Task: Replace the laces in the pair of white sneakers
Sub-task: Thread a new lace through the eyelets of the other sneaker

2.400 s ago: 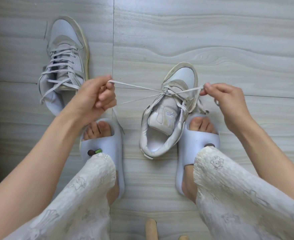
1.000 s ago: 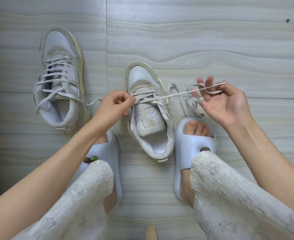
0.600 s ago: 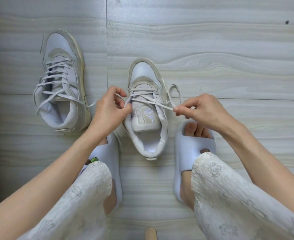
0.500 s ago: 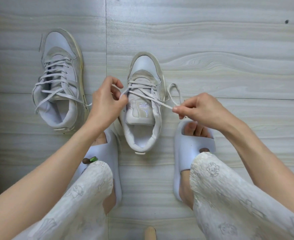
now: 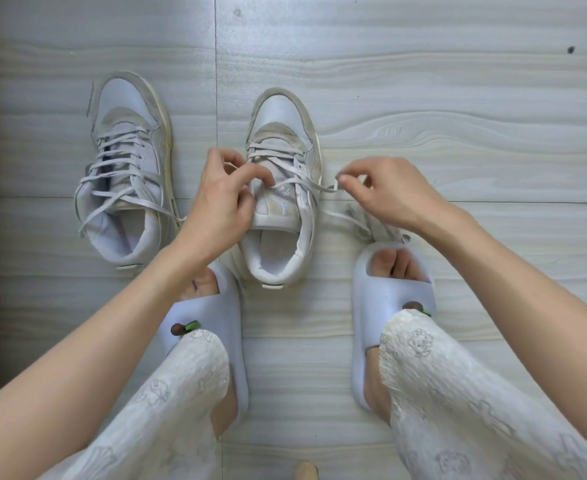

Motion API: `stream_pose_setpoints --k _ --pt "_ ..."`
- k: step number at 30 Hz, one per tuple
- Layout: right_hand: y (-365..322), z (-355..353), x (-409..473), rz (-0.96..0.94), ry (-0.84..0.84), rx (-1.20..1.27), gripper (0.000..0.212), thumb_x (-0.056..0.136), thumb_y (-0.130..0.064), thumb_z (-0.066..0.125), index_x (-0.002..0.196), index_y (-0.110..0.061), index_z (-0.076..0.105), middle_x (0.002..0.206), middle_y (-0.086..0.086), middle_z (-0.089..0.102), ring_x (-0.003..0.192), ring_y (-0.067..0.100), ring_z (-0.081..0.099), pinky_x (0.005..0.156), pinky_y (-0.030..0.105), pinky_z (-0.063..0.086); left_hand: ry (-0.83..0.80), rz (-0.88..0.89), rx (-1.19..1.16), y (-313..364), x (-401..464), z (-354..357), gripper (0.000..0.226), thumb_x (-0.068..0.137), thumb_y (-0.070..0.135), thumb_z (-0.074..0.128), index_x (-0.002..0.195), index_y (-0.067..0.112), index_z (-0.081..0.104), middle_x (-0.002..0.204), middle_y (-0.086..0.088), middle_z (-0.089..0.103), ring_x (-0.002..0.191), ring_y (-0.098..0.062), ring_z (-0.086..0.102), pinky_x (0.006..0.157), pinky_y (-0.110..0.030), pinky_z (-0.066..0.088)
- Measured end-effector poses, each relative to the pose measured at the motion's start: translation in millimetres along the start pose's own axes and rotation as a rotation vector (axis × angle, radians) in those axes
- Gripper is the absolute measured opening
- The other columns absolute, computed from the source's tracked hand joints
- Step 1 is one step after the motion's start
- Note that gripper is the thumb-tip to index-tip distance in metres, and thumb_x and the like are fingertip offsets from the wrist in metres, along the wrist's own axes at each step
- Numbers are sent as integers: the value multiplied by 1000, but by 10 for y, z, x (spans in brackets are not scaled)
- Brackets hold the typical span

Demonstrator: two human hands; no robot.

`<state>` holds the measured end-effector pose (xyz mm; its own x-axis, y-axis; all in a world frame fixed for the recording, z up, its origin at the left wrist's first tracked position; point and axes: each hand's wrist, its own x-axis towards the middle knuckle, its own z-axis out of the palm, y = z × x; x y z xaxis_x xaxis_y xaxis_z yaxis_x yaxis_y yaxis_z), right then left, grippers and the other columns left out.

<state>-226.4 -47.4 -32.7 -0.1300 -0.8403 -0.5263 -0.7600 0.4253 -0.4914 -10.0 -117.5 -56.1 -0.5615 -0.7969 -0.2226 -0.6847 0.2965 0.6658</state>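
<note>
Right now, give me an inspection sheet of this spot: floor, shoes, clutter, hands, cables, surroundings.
Surface: pale wood-grain floor.
Job's things: left sneaker laced, ends loose; middle sneaker partly laced; lace runs from it toward the right hand.
Clutter: a loose lace on the floor by the right slipper.
Hands: left hand fingers pinch a lace over the tongue; right hand pinches the lace tip.
Cables: nothing seen.
Surroundings: left slipper, patterned trousers.

A home: wood-grain tile floor (image 5: 423,81), house slippers (image 5: 389,292), patterned pyjama trousers (image 5: 458,393).
</note>
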Motion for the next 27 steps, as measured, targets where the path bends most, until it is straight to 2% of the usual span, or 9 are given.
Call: stream_pose_setpoints --k 3,7,10,13,15,18,21,23,27 --pt "-135 109 134 -53 23 174 23 94 -29 52 103 -17 68 96 -6 60 85 9 49 70 18 28 -5 -41 -30 18 -43 14 36 80 -1 37 92 15 67 108 -4 33 99 -18 43 85 -19 32" --pt "-205 233 214 -87 11 207 12 88 -27 61 79 -20 59 78 -11 49 84 12 45 70 20 27 3 -55 -3 62 -52 31 29 82 2 44 90 17 68 109 -2 31 104 -19 42 92 -22 33" --pt "-166 200 204 -18 -5 379 19 91 -21 55 75 -11 58 72 -5 56 74 12 50 72 29 37 -3 -62 7 60 -42 43 27 85 1 45 91 17 67 110 -1 31 103 -21 44 90 -27 37" --pt "-85 127 127 45 -21 589 19 95 -19 49 80 -9 55 65 1 53 58 11 52 64 24 45 -41 -88 -17 53 -26 46 26 89 2 46 91 18 66 112 0 29 87 -13 48 84 -25 37" --pt "8 121 70 20 -33 525 12 93 -20 55 87 -9 56 64 1 48 55 8 48 60 22 43 -48 -101 -27 63 -29 49 25 90 4 46 92 18 66 113 1 29 70 -6 46 80 -27 41" --pt "178 166 17 -29 15 184 9 90 -21 58 95 -13 58 62 -5 46 61 10 46 66 30 37 -29 -109 -18 67 -42 66 24 91 5 46 91 19 66 113 3 28 61 -6 46 77 -33 45" --pt "313 197 -8 -15 181 30 22 96 -21 41 106 -13 60 88 5 65 89 29 57 80 39 41 -24 -99 -26 53 -35 79 25 90 4 46 90 19 66 113 3 28 66 -10 47 78 -34 45" --pt "376 204 0 -28 302 26 33 94 -25 34 106 -11 62 103 10 66 99 32 57 83 39 41 -29 -92 -29 33 -33 85 25 90 4 46 90 19 67 113 2 29 67 -9 47 77 -29 42" --pt "369 200 22 -61 390 50 44 91 -33 30 100 -6 63 93 12 64 92 33 56 79 39 39 28 -69 -25 61 -20 85 26 86 -1 47 89 15 68 112 -2 35 88 -14 51 84 -18 34"
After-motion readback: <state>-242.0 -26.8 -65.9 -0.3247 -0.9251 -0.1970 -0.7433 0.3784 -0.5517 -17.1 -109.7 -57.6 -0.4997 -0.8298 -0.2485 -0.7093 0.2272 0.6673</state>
